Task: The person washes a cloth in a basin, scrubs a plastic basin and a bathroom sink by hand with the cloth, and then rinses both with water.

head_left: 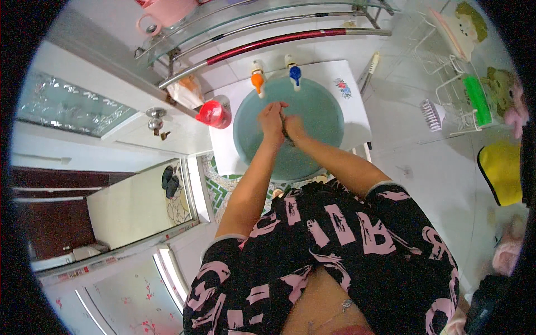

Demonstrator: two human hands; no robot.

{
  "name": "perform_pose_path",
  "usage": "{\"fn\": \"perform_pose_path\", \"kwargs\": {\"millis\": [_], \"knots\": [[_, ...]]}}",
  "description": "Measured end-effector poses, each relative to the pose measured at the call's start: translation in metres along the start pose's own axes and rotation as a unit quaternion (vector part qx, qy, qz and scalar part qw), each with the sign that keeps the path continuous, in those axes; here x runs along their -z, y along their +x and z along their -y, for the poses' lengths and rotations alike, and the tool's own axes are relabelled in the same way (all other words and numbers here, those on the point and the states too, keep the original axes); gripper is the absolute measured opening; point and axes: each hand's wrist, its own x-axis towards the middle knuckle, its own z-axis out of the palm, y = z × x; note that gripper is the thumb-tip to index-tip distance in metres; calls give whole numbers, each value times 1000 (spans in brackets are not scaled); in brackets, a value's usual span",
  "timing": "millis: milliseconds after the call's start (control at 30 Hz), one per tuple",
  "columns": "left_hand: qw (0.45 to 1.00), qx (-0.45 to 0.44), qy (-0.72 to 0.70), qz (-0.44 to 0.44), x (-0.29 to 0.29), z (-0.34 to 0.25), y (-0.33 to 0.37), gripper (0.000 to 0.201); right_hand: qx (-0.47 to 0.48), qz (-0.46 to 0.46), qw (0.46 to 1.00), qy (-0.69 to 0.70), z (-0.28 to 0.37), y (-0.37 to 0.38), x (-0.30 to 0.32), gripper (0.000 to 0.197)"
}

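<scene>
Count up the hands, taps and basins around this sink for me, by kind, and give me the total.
Hands: 2, left hand and right hand
Taps: 2, orange-handled tap and blue-handled tap
Basins: 1, blue-green basin
Total: 5

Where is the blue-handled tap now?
In the head view, the blue-handled tap is at the far edge of the green basin, just right of the orange-handled tap.

Blk top (363,268) w/ pink letter print (378,234), short slvs (393,198) w/ lt-grey trim (385,183), thin pendant necklace (347,304)
</scene>
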Motion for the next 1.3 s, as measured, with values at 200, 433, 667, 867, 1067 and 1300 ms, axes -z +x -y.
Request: {"fn": "perform_pose_path", "kwargs": {"millis": [200,433,667,867,1067,1300], "knots": [[905,261,-332,-39,37,-1,9,21,34,17,957,287,-1,-2,18,29],[848,269,-452,60,52,11,-10,32,1,199,928,315,-12,-3,48,25],[932,269,43,241,42,-6,-19,30,21,48,944,326,-82,22,64,32],[941,8,275,199,51,32,-38,34,4,107,857,504,-22,8,164,31],[946,59,302,99,70,20,-72,30,113,-29,913,391,-2,66,226,34],[946,68,311,57,60,-2,-81,24,375,-45,912,-161,-25,180,163,27]]}}
